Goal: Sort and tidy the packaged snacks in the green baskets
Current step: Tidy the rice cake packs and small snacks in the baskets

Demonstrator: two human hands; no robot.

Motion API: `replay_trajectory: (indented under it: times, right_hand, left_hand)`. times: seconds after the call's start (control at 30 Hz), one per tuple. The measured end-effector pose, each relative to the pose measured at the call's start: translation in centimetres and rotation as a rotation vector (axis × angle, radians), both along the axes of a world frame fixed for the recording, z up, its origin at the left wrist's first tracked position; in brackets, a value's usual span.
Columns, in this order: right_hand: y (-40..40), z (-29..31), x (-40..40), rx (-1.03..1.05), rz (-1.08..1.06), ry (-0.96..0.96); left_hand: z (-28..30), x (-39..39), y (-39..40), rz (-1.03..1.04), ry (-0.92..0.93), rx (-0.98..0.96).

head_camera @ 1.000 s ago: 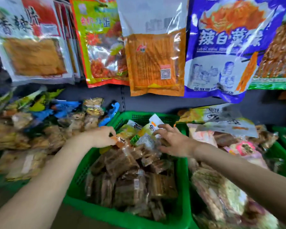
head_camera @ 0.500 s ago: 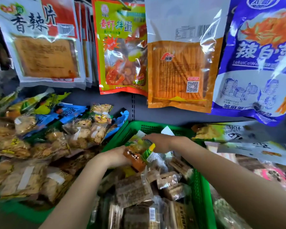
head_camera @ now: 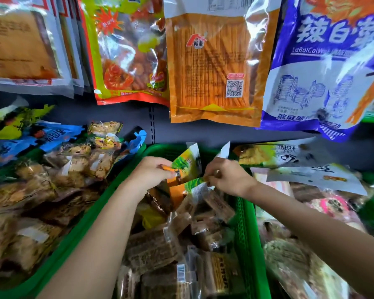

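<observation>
At the centre of the frame both hands work at the far end of the middle green basket [head_camera: 245, 223], probably to pull the odd packets clear of the brown ones. The left hand [head_camera: 151, 172] pinches an orange-and-green packet [head_camera: 185, 167], lifted above the pile. The right hand [head_camera: 229, 176] grips a second packet [head_camera: 192, 187] by its corner, just beside the first. Brown snack packs [head_camera: 151, 249] fill the lower centre of the basket, while large bags [head_camera: 212, 67] hang on the wall above.

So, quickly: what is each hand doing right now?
Left hand: grips an orange-green snack packet.
Right hand: pinches another green packet.
</observation>
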State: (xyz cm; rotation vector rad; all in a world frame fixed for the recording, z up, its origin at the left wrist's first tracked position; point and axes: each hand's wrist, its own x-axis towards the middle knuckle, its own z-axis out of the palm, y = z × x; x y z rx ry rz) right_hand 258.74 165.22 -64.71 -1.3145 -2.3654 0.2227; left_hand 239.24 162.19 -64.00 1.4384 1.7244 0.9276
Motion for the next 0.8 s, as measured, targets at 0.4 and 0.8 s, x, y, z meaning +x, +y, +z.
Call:
replay_trajectory:
  times: [0.4,0.8]
  right_hand:
    - [0.5,-0.5,-0.5,-0.308,-0.489,0.592]
    - [-2.5,1.8,11.6,-0.016,-0.706,1.347]
  left_hand:
    - [3.0,1.5,-2.8,-0.505,0.190,-0.073]
    - [3.0,2.2,-3.3,-0.390,0.262,-0.348]
